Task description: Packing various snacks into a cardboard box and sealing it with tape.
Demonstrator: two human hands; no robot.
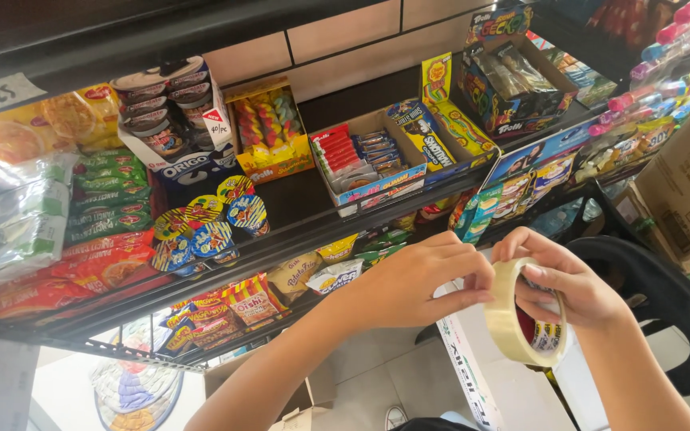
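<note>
Clear tape roll [521, 319] gripped in right hand [565, 287], held below snack shelf [297, 231]. Left hand [417, 283] fingertips pinched on roll's rim, apparently picking for tape end. Step: freeing end. Next move likely needs nail catching edge, steady peel.

Single head camera, tilted view, close above hands [473, 291], facing snack shelves [297, 231]

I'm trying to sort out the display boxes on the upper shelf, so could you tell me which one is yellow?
The yellow box beside the cookie-cup box holds rainbow-striped candies. The other open boxes on that shelf are white or dark blue.
</note>
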